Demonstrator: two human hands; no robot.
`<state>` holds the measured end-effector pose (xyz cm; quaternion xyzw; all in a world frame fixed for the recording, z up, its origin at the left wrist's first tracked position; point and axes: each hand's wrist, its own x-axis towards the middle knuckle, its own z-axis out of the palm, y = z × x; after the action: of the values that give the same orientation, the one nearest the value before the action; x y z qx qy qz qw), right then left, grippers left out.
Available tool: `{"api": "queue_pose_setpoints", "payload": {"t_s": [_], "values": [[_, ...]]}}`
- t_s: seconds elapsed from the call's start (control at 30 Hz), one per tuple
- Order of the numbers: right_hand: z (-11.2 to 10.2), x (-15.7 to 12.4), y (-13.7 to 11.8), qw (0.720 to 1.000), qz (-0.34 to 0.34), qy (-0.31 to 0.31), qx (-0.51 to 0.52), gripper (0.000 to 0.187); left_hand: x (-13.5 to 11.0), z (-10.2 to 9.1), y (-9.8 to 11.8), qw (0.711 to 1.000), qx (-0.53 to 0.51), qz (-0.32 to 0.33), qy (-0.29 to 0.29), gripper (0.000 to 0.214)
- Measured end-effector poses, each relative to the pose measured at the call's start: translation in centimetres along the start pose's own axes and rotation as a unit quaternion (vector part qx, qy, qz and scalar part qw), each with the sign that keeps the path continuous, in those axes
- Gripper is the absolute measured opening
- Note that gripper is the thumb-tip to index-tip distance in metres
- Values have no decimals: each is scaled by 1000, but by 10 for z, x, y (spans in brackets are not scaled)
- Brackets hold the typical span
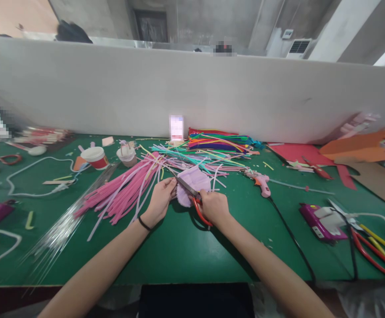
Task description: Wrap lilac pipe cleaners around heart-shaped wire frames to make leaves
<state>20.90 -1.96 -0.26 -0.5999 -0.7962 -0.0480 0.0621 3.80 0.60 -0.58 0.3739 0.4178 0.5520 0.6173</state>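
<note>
My right hand [214, 206] is closed around the red handles of a pair of scissors [192, 197], whose blades point up and left across a pale lilac fuzzy piece [194, 182]. My left hand [161, 199] pinches the left edge of that lilac piece, with a black band on its wrist. Both hands rest over the green table [179, 247] near its middle. A heap of pink and lilac pipe cleaners [119, 194] lies just left of my left hand.
Coloured pipe cleaners [217, 143] are stacked behind the hands. A pink glue gun [261, 181] lies to the right, a purple glue gun [318, 217] further right with cables. Cups [94, 157] stand at the back left, red and orange sheets [328, 154] at the back right. A white partition [192, 88] closes the far side.
</note>
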Motion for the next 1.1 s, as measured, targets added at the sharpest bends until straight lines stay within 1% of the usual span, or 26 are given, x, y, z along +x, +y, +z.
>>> {"api": "queue_pose_setpoints", "payload": {"t_s": [0.2, 0.5, 0.63, 0.7, 0.8, 0.93, 1.1], "values": [[-1, 0, 1, 1000, -12, -22, 5, 28, 0, 2, 1, 1000, -4, 4, -4, 27], [4, 0, 0, 1000, 0, -20, -2, 27, 0, 4, 3, 1000, 14, 12, -8, 29], [6, 1, 1, 1000, -17, -21, 3, 28, 1, 1, 2, 1000, 10, 8, -13, 29], [6, 1, 1, 1000, -19, -11, 5, 28, 2, -1, 2, 1000, 11, 8, -13, 29], [5, 0, -1, 1000, -4, 6, 9, 30, 2, -3, 2, 1000, 8, 5, 3, 30], [2, -2, -1, 1000, 20, 11, 14, 37, 3, -3, 3, 999, 4, -9, 33, 29], [-7, -3, 9, 997, 68, 30, 13, 50, 4, -5, 3, 998, 30, -32, 39, 33]]}}
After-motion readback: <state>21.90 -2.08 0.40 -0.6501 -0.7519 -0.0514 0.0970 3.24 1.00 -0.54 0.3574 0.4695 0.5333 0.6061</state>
